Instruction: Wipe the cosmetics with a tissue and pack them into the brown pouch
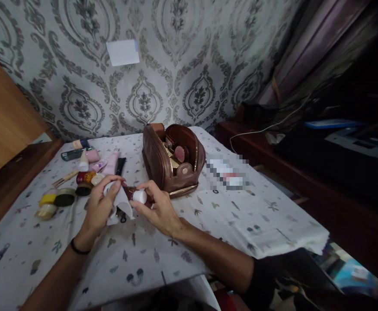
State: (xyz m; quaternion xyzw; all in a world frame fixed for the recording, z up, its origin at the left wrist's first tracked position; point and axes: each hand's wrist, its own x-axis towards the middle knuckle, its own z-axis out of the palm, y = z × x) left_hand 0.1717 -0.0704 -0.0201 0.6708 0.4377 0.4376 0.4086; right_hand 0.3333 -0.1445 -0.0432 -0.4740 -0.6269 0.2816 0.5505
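Note:
My left hand [100,202] is closed on a white cloth or wipe [123,202], whose loose end hangs below the fingers. Thumb and fingers of my right hand [159,208] pinch a small bottle with a white cap [139,197]. Its brownish body lies partly behind the cap and against the cloth, so its full shape is hidden. Just beyond my right hand stands a brown leather toiletry bag [158,166], unzipped, with a pink-tipped makeup brush [179,153] and other items inside.
Left of my hands lie several cosmetics: pink tubes [111,163], a black tube [120,166], an amber jar [85,177], a dark green-lidded jar [64,197] and a yellow-lidded jar [48,198]. A blurred-out white item [229,172] rests right of the bag. A patterned cloth [241,220] covers the table.

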